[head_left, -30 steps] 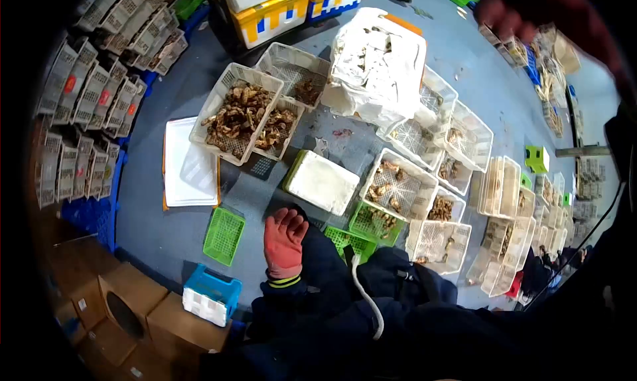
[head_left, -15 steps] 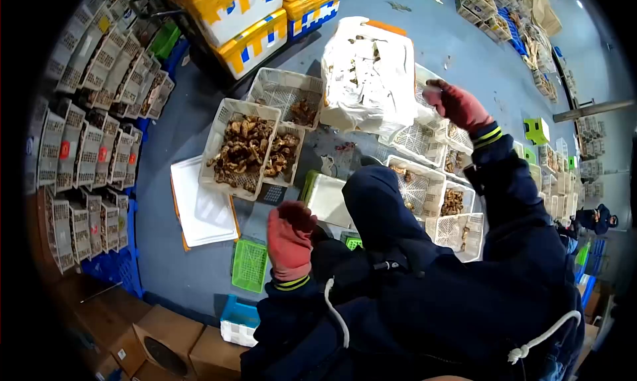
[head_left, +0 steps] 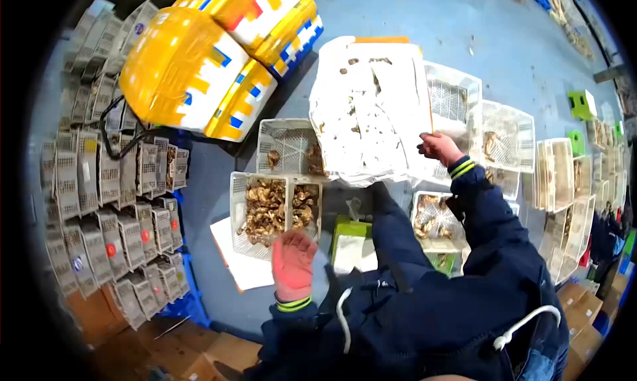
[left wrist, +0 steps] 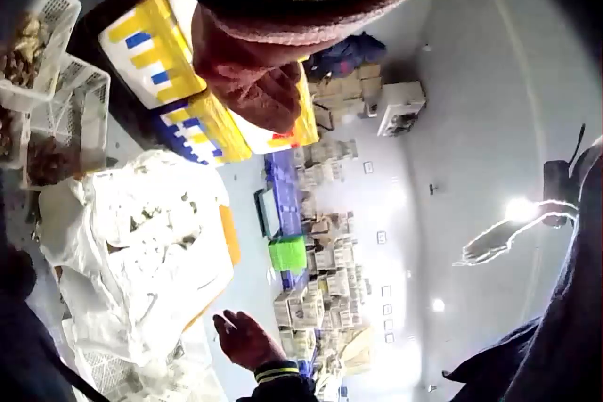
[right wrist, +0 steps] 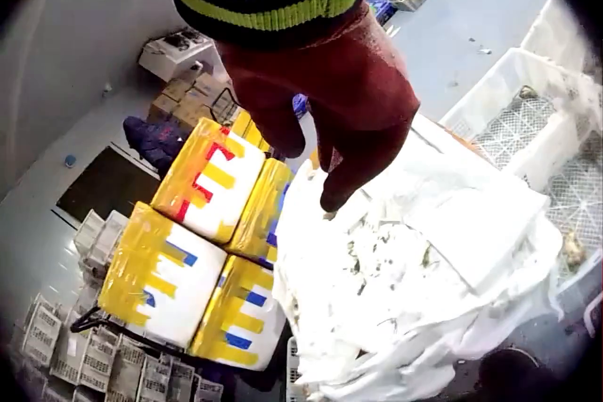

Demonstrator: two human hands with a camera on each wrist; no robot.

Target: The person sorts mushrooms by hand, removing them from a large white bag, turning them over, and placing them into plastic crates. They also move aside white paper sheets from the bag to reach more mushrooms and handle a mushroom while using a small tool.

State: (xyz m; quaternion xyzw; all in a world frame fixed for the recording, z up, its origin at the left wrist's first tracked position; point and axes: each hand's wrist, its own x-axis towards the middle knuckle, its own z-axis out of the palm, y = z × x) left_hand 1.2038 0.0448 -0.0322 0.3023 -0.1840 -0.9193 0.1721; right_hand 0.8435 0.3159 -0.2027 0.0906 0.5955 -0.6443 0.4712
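A large box lined with white sheeting (head_left: 371,115) stands in front of the person, with small dark pieces showing among its white folds. At its right edge is the gloved right hand (head_left: 438,147), its fingers loosely bent and nothing visible in them. In the right wrist view that hand (right wrist: 325,100) hangs over the sheeting, fingers pointing down. The red-gloved left hand (head_left: 294,265) is held up in front of the body, fingers relaxed, holding nothing. Beyond its fingertips in the head view lies a white crate (head_left: 239,245) of brown mushroom-like pieces (head_left: 265,208).
Yellow-taped foam boxes (head_left: 192,69) are stacked on a cart at the upper left. Crate stacks (head_left: 119,235) line the left side. More white crates (head_left: 507,149) stand to the right. A white lid (head_left: 249,271) lies on the floor, and a green-sided box (head_left: 352,245) sits near the legs.
The right hand has come down from the upper right to the lined box's right edge. The head view has shifted, bringing the lined box and foam boxes closer. The left hand stays raised.
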